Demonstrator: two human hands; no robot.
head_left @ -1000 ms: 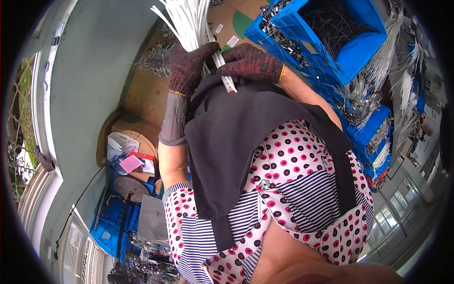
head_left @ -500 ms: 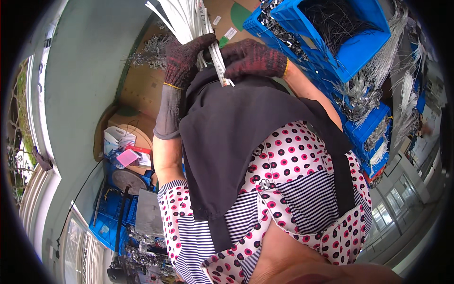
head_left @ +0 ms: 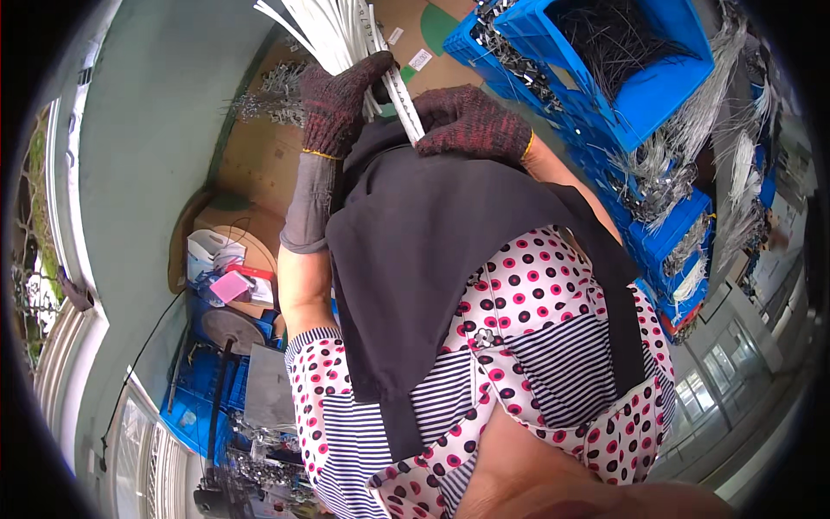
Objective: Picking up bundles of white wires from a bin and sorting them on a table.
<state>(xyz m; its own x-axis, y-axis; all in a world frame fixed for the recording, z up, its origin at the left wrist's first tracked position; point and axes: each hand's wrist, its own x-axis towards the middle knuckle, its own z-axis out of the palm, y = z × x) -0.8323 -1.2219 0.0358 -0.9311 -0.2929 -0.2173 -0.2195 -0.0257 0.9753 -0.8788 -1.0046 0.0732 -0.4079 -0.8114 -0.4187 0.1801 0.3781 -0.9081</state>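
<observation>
My dark apron (head_left: pixel 450 259) hangs closest, over the dotted, striped top. Past it, my left hand (head_left: pixel 339 102), gloved, is wrapped tight around a bundle of white strips (head_left: pixel 333 33) fanning upward. My right hand (head_left: pixel 471 121), gloved too, pinches one strip (head_left: pixel 405 97) just beside it. Beyond them sit blue crates (head_left: pixel 640 78) of metal parts.

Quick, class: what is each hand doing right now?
Left hand: closed around the bundle of white strips.
Right hand: fingers curled, touching one white strip; grip unclear.
</observation>
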